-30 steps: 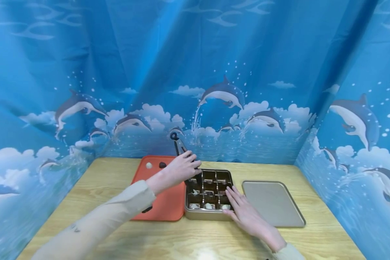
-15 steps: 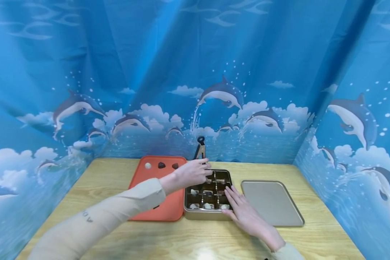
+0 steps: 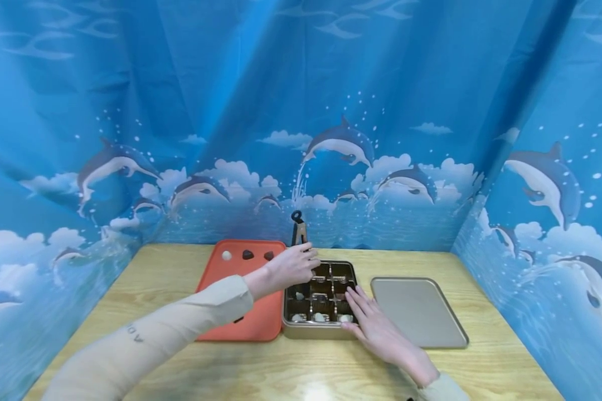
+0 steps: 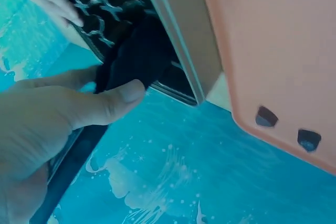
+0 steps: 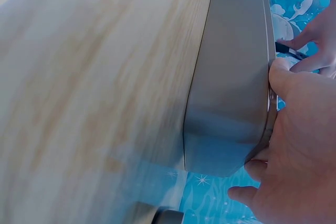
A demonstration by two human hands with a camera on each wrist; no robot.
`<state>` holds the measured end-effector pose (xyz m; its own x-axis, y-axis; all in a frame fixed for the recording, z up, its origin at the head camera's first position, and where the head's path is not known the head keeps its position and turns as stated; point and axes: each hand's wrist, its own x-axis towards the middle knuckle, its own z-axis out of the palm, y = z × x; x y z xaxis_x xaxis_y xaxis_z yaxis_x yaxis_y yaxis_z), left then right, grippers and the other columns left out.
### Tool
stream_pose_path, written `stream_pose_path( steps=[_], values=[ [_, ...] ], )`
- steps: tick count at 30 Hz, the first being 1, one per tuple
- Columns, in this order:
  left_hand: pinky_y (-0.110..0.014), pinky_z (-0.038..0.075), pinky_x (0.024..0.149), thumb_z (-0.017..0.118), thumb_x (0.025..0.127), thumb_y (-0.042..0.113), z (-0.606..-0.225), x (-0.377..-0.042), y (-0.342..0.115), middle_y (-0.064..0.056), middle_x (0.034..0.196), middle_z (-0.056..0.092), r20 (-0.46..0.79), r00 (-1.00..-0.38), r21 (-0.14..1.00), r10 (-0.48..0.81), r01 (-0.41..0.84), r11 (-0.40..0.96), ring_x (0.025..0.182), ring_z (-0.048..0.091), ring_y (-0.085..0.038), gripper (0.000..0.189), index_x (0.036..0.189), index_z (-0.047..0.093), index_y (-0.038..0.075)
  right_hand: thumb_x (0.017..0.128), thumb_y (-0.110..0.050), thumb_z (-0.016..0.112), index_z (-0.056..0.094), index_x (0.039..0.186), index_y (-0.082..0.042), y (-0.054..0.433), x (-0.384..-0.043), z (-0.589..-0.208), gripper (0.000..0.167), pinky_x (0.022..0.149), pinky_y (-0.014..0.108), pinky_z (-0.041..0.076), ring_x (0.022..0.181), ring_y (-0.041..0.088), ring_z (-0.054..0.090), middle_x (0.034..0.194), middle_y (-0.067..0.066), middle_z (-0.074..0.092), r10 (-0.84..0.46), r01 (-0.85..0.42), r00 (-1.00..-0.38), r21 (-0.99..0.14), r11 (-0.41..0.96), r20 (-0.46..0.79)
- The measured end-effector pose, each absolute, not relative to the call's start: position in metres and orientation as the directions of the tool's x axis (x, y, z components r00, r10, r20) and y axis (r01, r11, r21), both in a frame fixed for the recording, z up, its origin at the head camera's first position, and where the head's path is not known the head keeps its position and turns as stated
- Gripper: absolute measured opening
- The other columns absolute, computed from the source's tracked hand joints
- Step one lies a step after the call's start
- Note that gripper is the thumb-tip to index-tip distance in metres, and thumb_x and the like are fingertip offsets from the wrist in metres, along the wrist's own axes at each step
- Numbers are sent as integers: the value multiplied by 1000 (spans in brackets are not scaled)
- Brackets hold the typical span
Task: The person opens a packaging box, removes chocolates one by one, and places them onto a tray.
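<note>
On the pale wood-grained counter (image 3: pixel 231 373) are laid, from left, an orange-red rectangular tray (image 3: pixel 258 314) bearing one white piece (image 3: pixel 226 255) and two dark brown pieces (image 3: pixel 248 254), then black-and-metal tongs (image 3: pixel 299 233), grasped by the left hand (image 3: pixel 292 265) at the left column of a bronze-coloured metal tin (image 3: pixel 321 332), compartmented and part-filled. By the right hand (image 3: pixel 376 328), relaxed, the tin is steadied; rightmost, a flat grey-gold lid (image 3: pixel 416 312). Piece-placing is apparently in hand; tips' grip cannot be told; next, release and a return trayward would be called for.
</note>
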<state>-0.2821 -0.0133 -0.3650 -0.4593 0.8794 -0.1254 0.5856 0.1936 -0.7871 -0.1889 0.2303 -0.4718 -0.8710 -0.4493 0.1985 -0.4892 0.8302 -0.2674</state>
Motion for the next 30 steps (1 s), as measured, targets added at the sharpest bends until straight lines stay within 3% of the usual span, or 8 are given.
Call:
stream_pose_path(
  steps=[6,15,24,30],
  values=[
    [-34,38,112,71,96,25,-362,-277,-14,13,131,63,-80,-481,-769,873,587,253,129,53,-12,17,110,77,34,104,-40,52,29,155,7,231,-189,-473,73,118,58,23,150,42,22,162,26,22,-452,-497,-865,-255,829,215],
    [-32,35,114,67,98,26,-371,-271,-4,18,131,62,-117,-479,-824,870,536,184,129,52,-10,15,107,77,35,105,-40,52,28,156,6,230,-190,-474,73,118,59,24,151,42,21,163,24,23,-457,-501,-863,-252,828,213],
    [-35,38,113,69,97,25,-377,-272,-12,12,128,63,-76,-475,-812,877,540,222,128,53,-14,12,100,79,32,104,-39,53,29,155,7,228,-190,-472,72,117,59,24,150,43,21,162,25,23,-459,-505,-861,-263,822,220],
    [-37,37,115,68,98,23,-378,-271,-11,10,129,62,-87,-474,-827,876,525,201,130,52,-17,14,103,79,31,104,-38,54,30,154,8,229,-190,-472,72,118,59,23,150,44,23,162,25,24,-452,-500,-864,-270,823,221]
  ],
)
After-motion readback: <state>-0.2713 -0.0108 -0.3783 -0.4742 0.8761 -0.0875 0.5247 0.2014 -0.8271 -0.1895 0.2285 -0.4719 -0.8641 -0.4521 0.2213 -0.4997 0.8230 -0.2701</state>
